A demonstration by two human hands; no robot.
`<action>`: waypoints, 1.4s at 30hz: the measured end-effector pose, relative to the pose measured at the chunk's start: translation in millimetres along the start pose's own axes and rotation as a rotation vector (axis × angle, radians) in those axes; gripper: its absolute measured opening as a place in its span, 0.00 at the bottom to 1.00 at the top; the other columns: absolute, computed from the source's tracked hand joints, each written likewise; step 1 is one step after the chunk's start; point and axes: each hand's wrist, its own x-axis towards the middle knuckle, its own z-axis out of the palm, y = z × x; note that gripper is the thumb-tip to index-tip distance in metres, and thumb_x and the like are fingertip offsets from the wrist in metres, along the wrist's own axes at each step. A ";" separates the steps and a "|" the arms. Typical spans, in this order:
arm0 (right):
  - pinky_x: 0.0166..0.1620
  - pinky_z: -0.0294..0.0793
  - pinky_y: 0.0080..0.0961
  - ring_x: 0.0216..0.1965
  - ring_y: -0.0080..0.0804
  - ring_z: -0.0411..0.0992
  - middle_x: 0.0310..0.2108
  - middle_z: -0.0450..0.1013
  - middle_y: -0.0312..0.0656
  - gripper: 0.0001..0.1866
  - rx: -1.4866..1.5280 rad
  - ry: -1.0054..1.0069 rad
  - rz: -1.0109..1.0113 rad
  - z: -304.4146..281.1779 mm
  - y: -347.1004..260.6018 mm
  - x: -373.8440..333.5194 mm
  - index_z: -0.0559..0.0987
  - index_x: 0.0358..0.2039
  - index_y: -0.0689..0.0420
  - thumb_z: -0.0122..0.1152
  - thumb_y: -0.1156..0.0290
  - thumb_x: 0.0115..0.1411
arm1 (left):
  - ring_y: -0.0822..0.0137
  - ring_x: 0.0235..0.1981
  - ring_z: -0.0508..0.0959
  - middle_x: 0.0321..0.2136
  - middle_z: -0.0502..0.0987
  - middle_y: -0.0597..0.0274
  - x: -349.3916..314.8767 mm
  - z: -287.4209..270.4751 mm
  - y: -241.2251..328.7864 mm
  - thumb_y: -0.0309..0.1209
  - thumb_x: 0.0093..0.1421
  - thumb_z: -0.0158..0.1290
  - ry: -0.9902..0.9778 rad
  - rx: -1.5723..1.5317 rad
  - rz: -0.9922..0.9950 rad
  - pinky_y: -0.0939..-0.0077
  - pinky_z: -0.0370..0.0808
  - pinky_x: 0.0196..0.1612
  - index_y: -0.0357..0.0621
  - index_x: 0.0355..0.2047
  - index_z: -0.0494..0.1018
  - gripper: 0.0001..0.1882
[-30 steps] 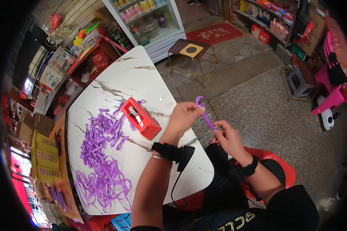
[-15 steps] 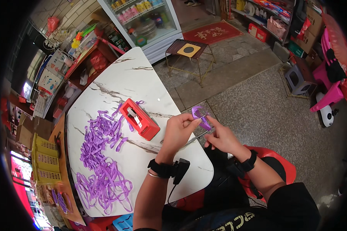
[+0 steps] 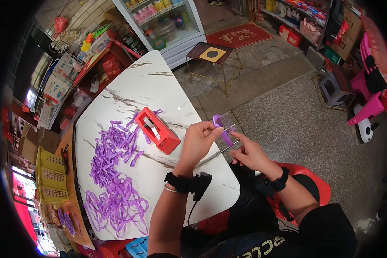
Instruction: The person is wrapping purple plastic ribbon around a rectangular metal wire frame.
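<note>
My left hand [image 3: 200, 139] is closed, thumb and fingers pinching a purple ribbon [image 3: 217, 121] just beyond the table's right edge. The ribbon curves around two thin metal rods [image 3: 219, 152] that jut out past that edge. Facing it, my right hand [image 3: 250, 155] has its index finger stretched toward the ribbon and its thumb apart, close to the rods; whether a fingertip touches the ribbon is hard to see. On the table, left of my left hand, sits a red tape dispenser [image 3: 159, 131] with a roll of tape in it.
Many short folded purple ribbon pieces [image 3: 107, 157] lie heaped on the white marbled table [image 3: 159, 90], with a tangle of long ribbon [image 3: 116, 206] nearer me. A yellow basket [image 3: 51, 174] stands at left. Beyond are a low folding table [image 3: 213, 53], a glass-door fridge [image 3: 163, 26] and a red mat [image 3: 241, 34].
The ribbon at my fingertips has shifted slightly, and more of the rods shows. My right fingers have moved down a little. The view has shifted slightly.
</note>
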 end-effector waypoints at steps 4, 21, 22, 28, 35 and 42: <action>0.21 0.66 0.19 0.15 0.23 0.68 0.13 0.70 0.36 0.18 -0.042 0.181 -0.078 -6.6 6.0 0.9 0.68 0.44 0.55 0.52 0.70 0.51 | 0.86 0.16 0.60 0.14 0.67 0.74 12.4 -0.5 3.1 0.26 0.51 0.52 -0.015 0.007 -0.010 0.91 0.54 0.18 0.35 0.22 0.71 0.06; 0.31 0.64 0.22 0.28 0.29 0.65 0.25 0.65 0.35 0.14 -0.341 -0.214 -0.811 -50.2 1.3 98.5 0.77 0.33 0.47 0.55 0.79 0.46 | 0.79 0.16 0.66 0.14 0.70 0.67 44.9 -4.5 -22.1 0.29 0.46 0.53 -0.091 -0.059 -0.273 0.85 0.61 0.19 0.35 0.20 0.73 0.08; 0.31 0.64 0.21 0.28 0.28 0.65 0.25 0.65 0.35 0.12 -0.296 -0.274 -0.801 -49.4 3.0 101.5 0.77 0.33 0.47 0.55 0.78 0.48 | 0.79 0.16 0.66 0.14 0.70 0.67 47.9 -4.4 -24.3 0.29 0.46 0.53 -0.087 -0.057 -0.275 0.85 0.61 0.19 0.35 0.20 0.73 0.08; 0.35 0.66 0.18 0.32 0.22 0.66 0.30 0.69 0.36 0.13 -0.136 -0.449 -0.586 -54.2 6.2 115.1 0.76 0.37 0.52 0.52 0.79 0.51 | 0.79 0.10 0.62 0.10 0.66 0.68 63.7 -9.8 -34.2 0.29 0.45 0.54 -0.098 -0.124 -0.321 0.85 0.55 0.13 0.37 0.18 0.73 0.07; 0.45 0.64 0.17 0.41 0.19 0.65 0.41 0.69 0.36 0.14 0.157 -0.640 -0.302 -43.4 29.4 125.0 0.73 0.42 0.57 0.48 0.78 0.54 | 0.78 0.07 0.62 0.08 0.66 0.66 72.8 -6.3 -29.9 0.28 0.46 0.54 -0.030 0.033 -0.321 0.85 0.55 0.10 0.34 0.18 0.72 0.08; 0.43 0.64 0.17 0.38 0.19 0.66 0.36 0.72 0.35 0.13 0.224 -0.403 -0.402 -18.2 52.6 116.4 0.75 0.39 0.57 0.51 0.79 0.51 | 0.76 0.06 0.65 0.07 0.67 0.63 84.1 -7.4 -32.5 0.28 0.45 0.56 -0.020 0.290 -0.297 0.82 0.59 0.09 0.34 0.15 0.71 0.09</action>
